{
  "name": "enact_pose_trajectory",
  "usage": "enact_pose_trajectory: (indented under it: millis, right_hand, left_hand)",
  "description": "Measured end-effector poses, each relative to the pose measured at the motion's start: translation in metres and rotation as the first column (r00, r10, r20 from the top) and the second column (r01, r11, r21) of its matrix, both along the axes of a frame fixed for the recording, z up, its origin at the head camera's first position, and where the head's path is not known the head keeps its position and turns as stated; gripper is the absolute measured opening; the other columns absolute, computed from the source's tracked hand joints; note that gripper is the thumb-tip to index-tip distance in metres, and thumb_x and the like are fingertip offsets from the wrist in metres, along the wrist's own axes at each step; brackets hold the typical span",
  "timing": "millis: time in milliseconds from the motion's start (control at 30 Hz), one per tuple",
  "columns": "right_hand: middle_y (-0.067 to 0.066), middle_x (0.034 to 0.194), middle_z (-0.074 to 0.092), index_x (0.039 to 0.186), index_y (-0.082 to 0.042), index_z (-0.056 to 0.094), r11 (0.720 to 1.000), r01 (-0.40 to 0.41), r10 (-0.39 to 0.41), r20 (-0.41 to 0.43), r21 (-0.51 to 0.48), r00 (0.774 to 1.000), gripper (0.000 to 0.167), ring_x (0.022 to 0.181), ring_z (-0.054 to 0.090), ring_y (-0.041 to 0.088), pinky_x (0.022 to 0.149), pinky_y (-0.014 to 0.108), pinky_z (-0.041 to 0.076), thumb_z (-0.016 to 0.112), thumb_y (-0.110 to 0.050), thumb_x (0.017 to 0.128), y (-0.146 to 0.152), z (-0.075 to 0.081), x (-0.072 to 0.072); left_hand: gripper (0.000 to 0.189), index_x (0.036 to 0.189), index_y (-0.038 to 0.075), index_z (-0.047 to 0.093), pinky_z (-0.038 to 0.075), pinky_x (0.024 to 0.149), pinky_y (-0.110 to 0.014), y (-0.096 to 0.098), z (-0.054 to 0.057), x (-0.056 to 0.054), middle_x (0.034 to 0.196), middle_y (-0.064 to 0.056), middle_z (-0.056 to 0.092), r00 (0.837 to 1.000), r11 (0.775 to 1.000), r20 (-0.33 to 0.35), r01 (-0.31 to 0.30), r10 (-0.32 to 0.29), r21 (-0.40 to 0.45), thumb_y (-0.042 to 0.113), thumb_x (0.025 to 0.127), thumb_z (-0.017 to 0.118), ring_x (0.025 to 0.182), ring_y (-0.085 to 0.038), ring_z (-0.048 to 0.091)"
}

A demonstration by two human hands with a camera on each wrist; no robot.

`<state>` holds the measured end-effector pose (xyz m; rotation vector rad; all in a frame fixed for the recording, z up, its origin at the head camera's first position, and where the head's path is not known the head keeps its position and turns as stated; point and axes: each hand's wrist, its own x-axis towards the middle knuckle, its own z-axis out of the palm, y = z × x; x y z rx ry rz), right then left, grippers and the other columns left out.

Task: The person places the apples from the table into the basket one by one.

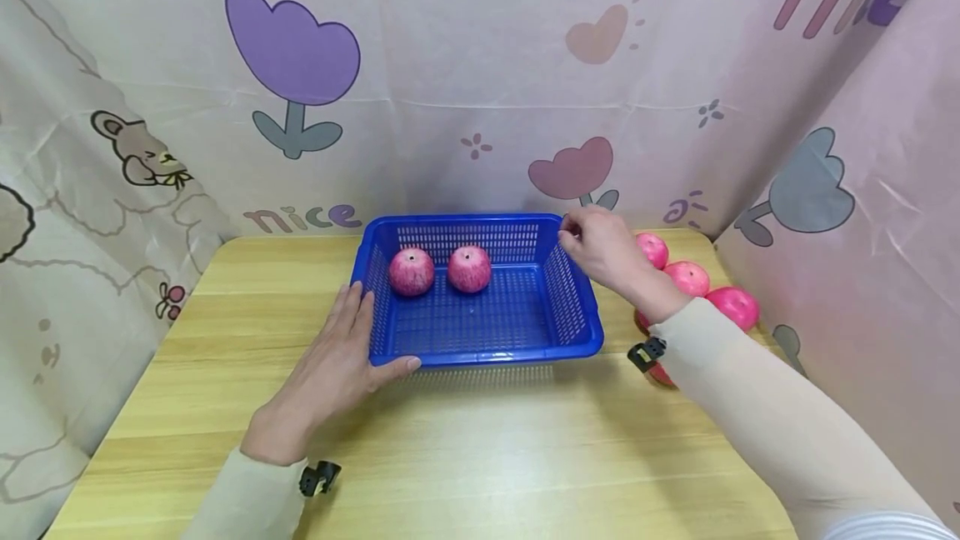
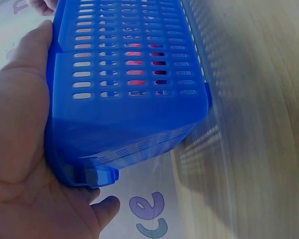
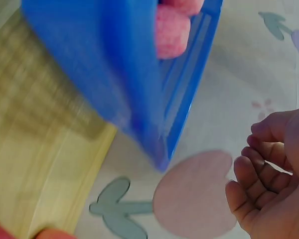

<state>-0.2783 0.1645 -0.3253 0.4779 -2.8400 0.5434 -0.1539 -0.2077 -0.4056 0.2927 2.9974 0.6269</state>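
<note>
The left hand (image 1: 339,361) rests its grip, fingers straight, against the near left corner of the blue basket (image 1: 487,354) on the worktop (image 1: 465,448); the right hand (image 1: 602,247), loosely curled, grasps nothing. Two streaky red apples (image 1: 469,270) sit inside.

Pale, creased cloth (image 1: 442,48) — printed with tulips (image 1: 292,48) — hangs behind and beside a light wood-grain table (image 1: 480,457).

R hand (image 3: 276,181) cut off in R-wrist view, basket (image 3: 72,42) blurred there, some apples (image 1: 662,375) pt.-hidden behind R arm (image 1: 757,407), head view
</note>
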Motion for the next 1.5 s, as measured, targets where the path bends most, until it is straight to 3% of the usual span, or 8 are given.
enact_pose_trajectory:
  millis: [200, 367, 867, 1200, 1433, 1500]
  right_hand:
    - [0.016, 0.105, 0.070, 0.109, -0.003, 0.074, 0.998, 0.065, -0.066, 0.041, 0.009, 0.997, 0.024, 0.096, 0.065, 0.034, 0.083, 0.050, 0.057, 0.058, -0.020, 0.103, 0.032, 0.001, 0.003]
    - [0.020, 0.109, 0.071, 0.112, 0.000, 0.074, 0.997, 0.075, -0.075, 0.037, 0.006, 0.997, 0.026, 0.101, 0.064, 0.037, 0.090, 0.054, 0.056, 0.058, -0.019, 0.102, 0.051, -0.002, 0.008]
    - [0.023, 0.116, 0.068, 0.125, 0.000, 0.069, 0.990, 0.130, -0.136, 0.141, 0.047, 0.981, 0.034, 0.107, 0.062, 0.041, 0.092, 0.059, 0.054, 0.060, -0.024, 0.104, 0.077, -0.014, 0.019]
    - [0.019, 0.109, 0.069, 0.119, -0.005, 0.072, 0.986, 0.164, -0.167, 0.155, 0.036, 0.974, 0.027, 0.102, 0.060, 0.038, 0.086, 0.055, 0.052, 0.065, -0.025, 0.103, 0.090, -0.023, 0.017]
    - [0.027, 0.126, 0.064, 0.140, 0.001, 0.062, 0.974, 0.209, -0.223, 0.187, 0.092, 0.957, 0.046, 0.117, 0.057, 0.048, 0.097, 0.066, 0.050, 0.061, -0.028, 0.103, 0.100, -0.028, 0.017]
    - [0.028, 0.121, 0.062, 0.144, 0.002, 0.057, 0.968, 0.221, -0.242, 0.203, 0.119, 0.949, 0.051, 0.114, 0.056, 0.048, 0.091, 0.064, 0.051, 0.061, -0.028, 0.103, 0.102, -0.030, 0.018]
  left_hand:
    - [0.134, 0.167, -0.003, 0.007, 0.016, 0.127, -0.067, -0.001, 0.000, -0.001, 0.176, -0.021, -0.010, 1.000, 1.000, 0.004, 0.002, -0.002, -0.003, 0.091, 0.084, 0.053, 0.164, -0.043, -0.005]
    - [0.135, 0.167, -0.003, 0.006, 0.015, 0.128, -0.066, -0.001, 0.000, -0.002, 0.176, -0.021, -0.011, 1.000, 1.000, 0.011, 0.006, -0.006, -0.005, 0.093, 0.083, 0.051, 0.164, -0.042, -0.007]
    - [0.134, 0.168, -0.002, 0.005, 0.015, 0.128, -0.065, -0.001, 0.000, -0.002, 0.176, -0.021, -0.011, 1.000, 1.000, 0.008, 0.004, -0.004, 0.008, 0.091, 0.084, 0.053, 0.164, -0.042, -0.007]
    - [0.132, 0.167, -0.003, 0.006, 0.016, 0.128, -0.066, -0.001, 0.001, -0.001, 0.177, -0.021, -0.009, 1.000, 1.000, -0.002, 0.000, 0.000, 0.009, 0.089, 0.085, 0.054, 0.164, -0.042, -0.006]
    - [0.134, 0.167, -0.003, 0.006, 0.016, 0.127, -0.067, 0.000, 0.002, -0.001, 0.176, -0.021, -0.010, 1.000, 1.000, 0.004, 0.004, -0.004, 0.018, 0.092, 0.084, 0.051, 0.164, -0.042, -0.006]
    - [0.135, 0.167, -0.003, 0.006, 0.015, 0.128, -0.067, 0.000, 0.002, -0.001, 0.176, -0.022, -0.010, 1.000, 1.000, 0.004, 0.006, -0.006, 0.018, 0.093, 0.083, 0.050, 0.164, -0.042, -0.006]
